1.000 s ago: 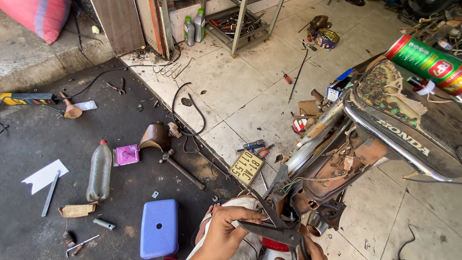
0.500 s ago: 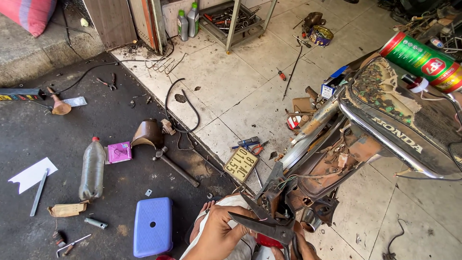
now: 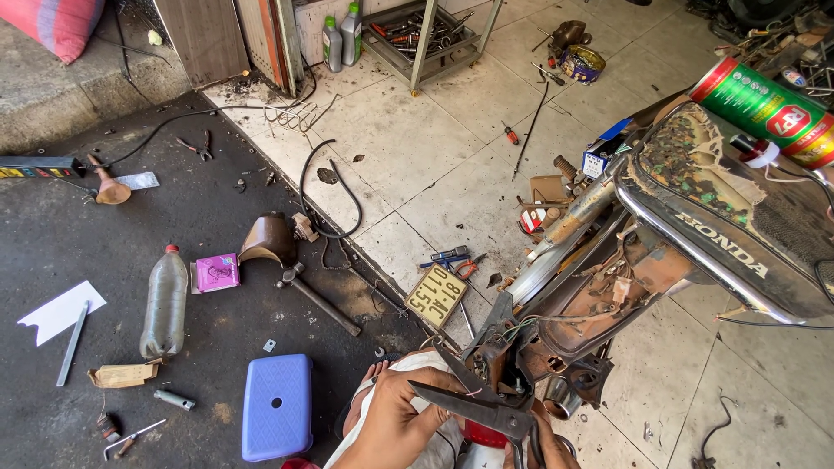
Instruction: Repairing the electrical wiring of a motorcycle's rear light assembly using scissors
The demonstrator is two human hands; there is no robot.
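While left hand [image 3: 395, 417] grips pliers [image 3: 473, 404], stool [image 3: 277, 406] sits nr.

Blue plastic stool [image 3: 277, 406], yellow number plate [image 3: 436, 294], pink box [image 3: 215, 272], green-and-red can [image 3: 768, 112].

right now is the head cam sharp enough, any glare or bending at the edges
Head view: sharp and evenly daylit, soft shadows; mild glare on the motorbike's chrome rail; wide-lens bending tilts the tool cart at the top; left hand and pliers are crisp, right hand cropped by the bottom edge.

Bare hands [image 3: 395, 426] — no sleeves
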